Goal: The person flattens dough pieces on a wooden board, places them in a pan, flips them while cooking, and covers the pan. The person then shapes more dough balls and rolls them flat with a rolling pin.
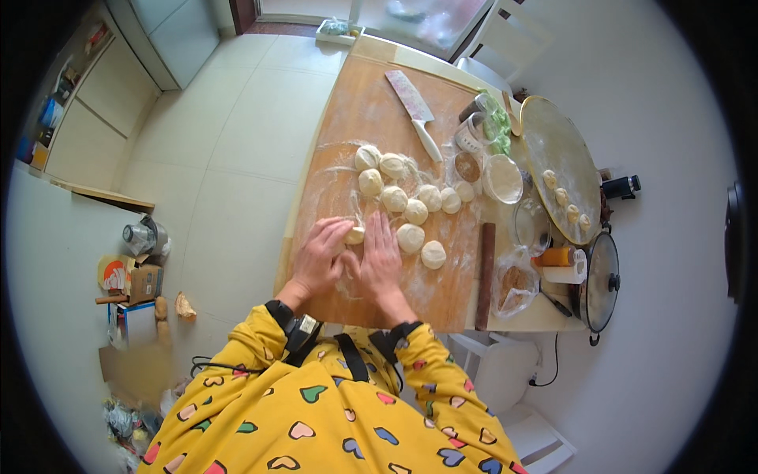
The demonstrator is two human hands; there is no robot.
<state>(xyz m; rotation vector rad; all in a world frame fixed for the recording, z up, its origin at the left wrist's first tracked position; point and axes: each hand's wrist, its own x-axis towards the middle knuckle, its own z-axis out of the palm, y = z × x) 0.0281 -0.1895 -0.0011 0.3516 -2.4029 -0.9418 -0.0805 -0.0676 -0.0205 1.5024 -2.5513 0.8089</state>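
Note:
A small piece of pale dough (355, 236) sits between my two hands on the floured wooden board (355, 106). My left hand (320, 255) curls its fingers over the dough's left side. Against its right side rests my right hand (381, 255), fingers straight and together. The thumbs come close to each other below it, and the hands hide part of the dough. Several rounded dough pieces lie just beyond and to the right, among them one dough ball (410, 238) close to my right fingers and a flatter dough ball (434, 255) farther right.
A cleaver (411, 98) with a white handle lies toward the board's far end. A dark rolling pin (485, 275) lies along the right edge. Beyond stand a bowl of flour (503, 179), a glass bowl (530, 225), a round tray (556, 154) with small shaped dough pieces, and a lidded pan (603, 281).

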